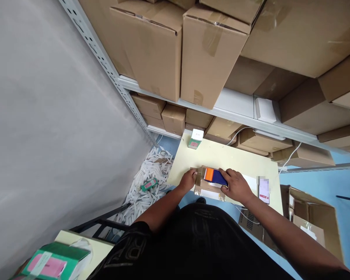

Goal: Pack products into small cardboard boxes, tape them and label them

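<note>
A small brown cardboard carton (200,180) lies opened at the near edge of the pale yellow table (221,155). My left hand (188,179) is closed on its left flap, thumb and fingers pinching the edge. Inside or on top of the carton is a dark blue and orange box (216,177). My right hand (235,184) grips the right end of this box, thumb at the near side and fingers over the far side. Clear tape shows along the carton's near flap, with a white label on it.
A green and white box (195,139) stands at the table's back left. A phone (263,190) lies at the right. Shelves with brown cartons (212,50) overhang the back. White paper strips (146,171) cover the floor at left; an open carton (315,210) stands right.
</note>
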The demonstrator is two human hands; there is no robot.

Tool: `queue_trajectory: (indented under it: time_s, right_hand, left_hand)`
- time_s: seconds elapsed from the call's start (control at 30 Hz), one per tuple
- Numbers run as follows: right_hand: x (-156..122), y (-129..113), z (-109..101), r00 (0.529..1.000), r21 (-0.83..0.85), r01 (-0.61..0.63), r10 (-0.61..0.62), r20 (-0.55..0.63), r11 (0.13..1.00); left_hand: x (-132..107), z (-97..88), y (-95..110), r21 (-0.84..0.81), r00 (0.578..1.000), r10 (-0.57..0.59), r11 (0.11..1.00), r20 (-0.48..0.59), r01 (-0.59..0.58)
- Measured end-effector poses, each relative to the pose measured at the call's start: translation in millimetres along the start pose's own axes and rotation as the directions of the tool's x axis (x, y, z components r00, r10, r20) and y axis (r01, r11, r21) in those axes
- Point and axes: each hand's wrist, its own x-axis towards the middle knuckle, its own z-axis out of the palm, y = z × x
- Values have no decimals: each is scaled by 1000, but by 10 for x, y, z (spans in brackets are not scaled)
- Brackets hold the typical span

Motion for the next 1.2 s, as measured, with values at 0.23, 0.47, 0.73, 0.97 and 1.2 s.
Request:
queue_trajectory:
  time_s: [0.23,0.47,0.73,0.97,1.2]
  right_hand:
    - [37,-57,38,1000,14,6,-5,-21,1000]
    - [53,-56,29,1000,25,-27,27,-1,999]
    - [79,-129,-71,994,-35,-48,51,101,998]
    - [165,-118,-197,970,-130,-63,92,227,989]
    - [-225,398,-294,978,-88,-77,93,189,993]
  left_hand:
    - [44,159,-76,68,999,-14,998,-49,17]
    - [28,-204,99,137,833,432,855,345,-500]
    - [210,8,335,265,784,437,771,441,-578]
    - [234,-53,389,361,779,450,706,437,-610]
    - [252,-77,398,369,773,451,694,445,-618]
